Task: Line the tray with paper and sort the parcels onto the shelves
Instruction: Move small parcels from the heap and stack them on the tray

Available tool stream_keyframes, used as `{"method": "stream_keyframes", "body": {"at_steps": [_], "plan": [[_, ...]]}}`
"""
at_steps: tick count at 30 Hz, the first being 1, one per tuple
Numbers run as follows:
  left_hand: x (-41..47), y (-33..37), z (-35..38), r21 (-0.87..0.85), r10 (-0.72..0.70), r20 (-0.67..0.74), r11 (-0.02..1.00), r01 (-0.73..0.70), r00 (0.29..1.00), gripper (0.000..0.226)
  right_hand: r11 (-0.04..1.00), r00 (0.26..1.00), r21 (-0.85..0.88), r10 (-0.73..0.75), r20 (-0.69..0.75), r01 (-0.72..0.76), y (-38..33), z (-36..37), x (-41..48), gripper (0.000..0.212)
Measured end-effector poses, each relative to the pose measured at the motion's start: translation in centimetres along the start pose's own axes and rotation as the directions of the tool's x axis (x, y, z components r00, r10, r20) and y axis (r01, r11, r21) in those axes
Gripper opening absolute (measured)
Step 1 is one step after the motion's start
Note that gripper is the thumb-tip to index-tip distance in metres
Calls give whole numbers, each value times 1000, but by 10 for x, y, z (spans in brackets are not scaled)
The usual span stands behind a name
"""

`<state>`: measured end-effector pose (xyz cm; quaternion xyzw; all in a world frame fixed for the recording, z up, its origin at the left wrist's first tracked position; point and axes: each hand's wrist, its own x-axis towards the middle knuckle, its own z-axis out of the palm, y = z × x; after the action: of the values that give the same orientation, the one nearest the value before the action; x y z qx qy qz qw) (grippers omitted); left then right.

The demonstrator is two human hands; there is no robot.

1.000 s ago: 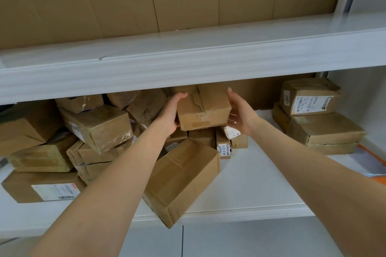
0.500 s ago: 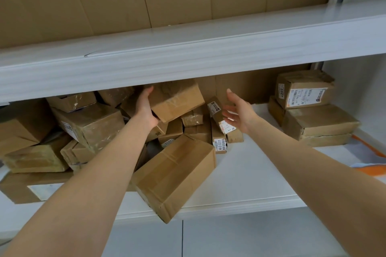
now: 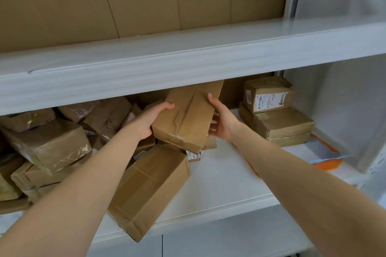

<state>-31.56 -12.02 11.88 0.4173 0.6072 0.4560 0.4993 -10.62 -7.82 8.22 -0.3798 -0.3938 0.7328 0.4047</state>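
Sorting is under way: the left hand [image 3: 149, 120] and right hand [image 3: 221, 124] clamp a torn cardboard parcel [image 3: 188, 119] above the left-side heap [image 3: 52, 148] on the lower shelf [image 3: 219, 175], probably needing a level carry right toward the neat stack [image 3: 279, 119].

Matt brown cardboard parcel [image 3: 188, 119], glossy tape; smooth white shelf [image 3: 219, 179].
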Motion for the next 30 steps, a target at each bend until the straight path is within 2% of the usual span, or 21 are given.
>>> {"method": "stream_keyframes", "body": {"at_steps": [5, 7, 9, 12, 15, 19, 25, 28, 30], "plan": [[-1, 11, 39, 37, 26, 59, 999, -28, 998, 13, 997, 989, 56, -45, -140, 53, -2, -28, -12, 76], [2, 16, 57, 7, 25, 47, 1000, -26, 999, 20, 992, 977, 91, -71, -201, 91, -6, -39, -18, 90], [9, 19, 75, -51, 49, 33, 998, -47, 998, 32, 979, 951, 150, -90, -294, 139, -13, -56, -22, 102], [22, 16, 105, -75, 25, 49, 997, -22, 998, 66, 948, 884, 227, -96, -458, 221, -25, -86, -29, 91], [27, 5, 148, -45, -58, 175, 997, 67, 983, 95, 943, 786, 228, -51, -616, 241, -34, -115, -36, 85], [27, -5, 212, -54, -107, 301, 990, 129, 948, 81, 930, 705, 259, -2, -709, 262, -42, -143, -42, 81], [45, -13, 258, -55, -143, 281, 985, 165, 949, 72, 966, 650, 194, 38, -759, 170, -60, -180, -39, 79], [53, -13, 267, -38, -171, 255, 982, 186, 952, 65, 984, 647, 144, 45, -762, 101, -64, -190, -38, 77], [58, -12, 272, -31, -175, 245, 982, 188, 954, 63, 989, 651, 123, 39, -758, 84, -65, -198, -35, 68]]}}
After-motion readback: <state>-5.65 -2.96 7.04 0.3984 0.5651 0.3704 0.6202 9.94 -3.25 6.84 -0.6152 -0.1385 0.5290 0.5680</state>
